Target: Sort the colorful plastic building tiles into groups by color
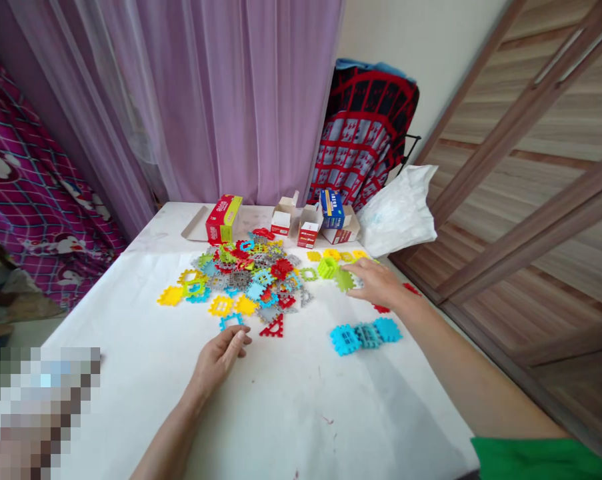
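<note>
Your right hand (pixel 378 283) lies open, fingers touching a green waffle block (pixel 345 281) at 9 o'clock; your left hand (pixel 221 360) curls loosely, empty, a cyan frame block (pixel 231 322) at 12 o'clock

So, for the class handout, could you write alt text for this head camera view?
Seen from above, a left hand rests beside a scattered pile of colourful plastic interlocking pieces on a white-covered table. A right hand reaches towards a green piece. Joined blue pieces lie nearby, with open cardboard boxes behind.
</note>
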The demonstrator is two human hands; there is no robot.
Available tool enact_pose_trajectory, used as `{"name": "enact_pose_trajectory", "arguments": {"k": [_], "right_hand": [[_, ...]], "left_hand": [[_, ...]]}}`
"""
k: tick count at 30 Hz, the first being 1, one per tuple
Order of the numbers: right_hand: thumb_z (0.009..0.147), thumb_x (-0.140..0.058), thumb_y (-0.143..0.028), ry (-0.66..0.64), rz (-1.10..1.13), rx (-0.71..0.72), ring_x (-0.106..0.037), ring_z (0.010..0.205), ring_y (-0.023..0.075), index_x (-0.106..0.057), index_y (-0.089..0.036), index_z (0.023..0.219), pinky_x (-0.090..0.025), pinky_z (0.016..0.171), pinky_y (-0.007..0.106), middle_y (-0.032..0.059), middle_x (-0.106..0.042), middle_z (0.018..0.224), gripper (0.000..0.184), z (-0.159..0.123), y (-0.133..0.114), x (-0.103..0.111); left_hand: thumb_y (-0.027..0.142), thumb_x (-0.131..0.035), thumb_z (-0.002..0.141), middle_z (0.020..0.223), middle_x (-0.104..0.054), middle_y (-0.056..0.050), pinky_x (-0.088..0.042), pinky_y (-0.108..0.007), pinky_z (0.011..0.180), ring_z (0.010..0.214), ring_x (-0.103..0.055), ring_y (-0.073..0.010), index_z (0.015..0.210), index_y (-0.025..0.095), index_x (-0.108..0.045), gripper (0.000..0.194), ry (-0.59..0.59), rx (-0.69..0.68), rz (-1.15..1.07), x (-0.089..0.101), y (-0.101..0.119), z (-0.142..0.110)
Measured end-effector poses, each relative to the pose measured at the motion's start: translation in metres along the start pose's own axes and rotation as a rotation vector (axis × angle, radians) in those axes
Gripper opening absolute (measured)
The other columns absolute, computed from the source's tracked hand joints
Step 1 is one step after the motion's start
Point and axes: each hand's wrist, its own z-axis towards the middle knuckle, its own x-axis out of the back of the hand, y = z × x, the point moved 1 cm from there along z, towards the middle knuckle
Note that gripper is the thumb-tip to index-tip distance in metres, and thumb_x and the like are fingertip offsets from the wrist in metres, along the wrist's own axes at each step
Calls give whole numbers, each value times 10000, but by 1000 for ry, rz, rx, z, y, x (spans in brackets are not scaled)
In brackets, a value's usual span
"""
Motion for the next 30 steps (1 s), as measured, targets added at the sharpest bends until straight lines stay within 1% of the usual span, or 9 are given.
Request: {"name": "enact_pose_trajectory", "arguments": {"k": [2, 4, 6, 7, 9, 13, 18, 24, 30], "right_hand": [[712, -714, -389, -21, -103, -51, -480, 1166, 296, -609, -277, 1247, -346, 966, 429, 120, -539, 1265, 556, 10, 35, -1], [695, -727, -402, -54, -172, -69, -325, 1322, 340, -620, -281, 1238, -248, 1045, 497, 125, -419, 1426, 566, 25, 56, -8], [679, -741, -414, -110, -194, -87, -169, 1403, 358, -611, -296, 1251, -141, 1088, 545, 105, -305, 1519, 598, 42, 66, -18], [673, -747, -418, -141, -193, -96, -122, 1420, 358, -600, -311, 1263, -101, 1096, 560, 92, -269, 1542, 617, 51, 68, -23], [664, -758, -417, -195, -186, -106, -73, 1434, 352, -583, -342, 1277, -56, 1100, 579, 70, -231, 1562, 642, 66, 71, -34], [656, -769, -413, -258, -161, -117, -30, 1441, 358, -590, -357, 1265, -33, 1097, 604, 60, -208, 1573, 637, 84, 75, -52], [653, -766, -426, -258, -166, -96, -46, 1442, 363, -591, -331, 1272, -29, 1098, 613, 88, -223, 1568, 650, 92, 76, -65], [623, -775, -414, -316, -193, -74, -51, 1437, 385, -575, -261, 1300, -27, 1094, 634, 129, -230, 1561, 722, 96, 69, -69], [628, -748, -325, -324, -184, -60, -50, 1437, 381, -603, -243, 1266, -12, 1098, 623, 125, -244, 1556, 660, 98, 63, -69]], "left_hand": [[668, -533, 746, 767, -707, -72, -435, -228, 440, 597, -621, -164, 925, 172, -685, 548, 22, -17, 32, -1, -3, 0], [671, -526, 756, 745, -705, -67, -453, -235, 450, 593, -623, -167, 925, 173, -690, 551, 48, -34, 59, -1, -5, 0], [672, -523, 764, 726, -705, -63, -480, -248, 476, 586, -625, -170, 915, 175, -696, 547, 68, -49, 81, 0, -6, 0], [670, -525, 766, 720, -706, -60, -497, -257, 498, 587, -628, -172, 908, 177, -699, 542, 74, -58, 93, 0, -6, 0], [664, -530, 770, 710, -706, -55, -528, -278, 554, 594, -634, -174, 898, 180, -705, 530, 82, -77, 118, 1, -6, -1], [657, -530, 777, 696, -704, -49, -553, -297, 605, 600, -645, -177, 890, 181, -715, 523, 87, -90, 159, 0, -4, -2], [662, -544, 764, 700, -708, -47, -563, -289, 595, 597, -651, -177, 886, 182, -712, 523, 109, -86, 175, 0, -6, -2], [680, -550, 748, 705, -714, -48, -569, -287, 590, 601, -658, -181, 890, 182, -707, 540, 108, -71, 199, 1, -6, -2], [686, -565, 730, 691, -712, -43, -573, -287, 599, 606, -660, -183, 869, 189, -707, 536, 118, -74, 205, 0, -2, -2]]}}
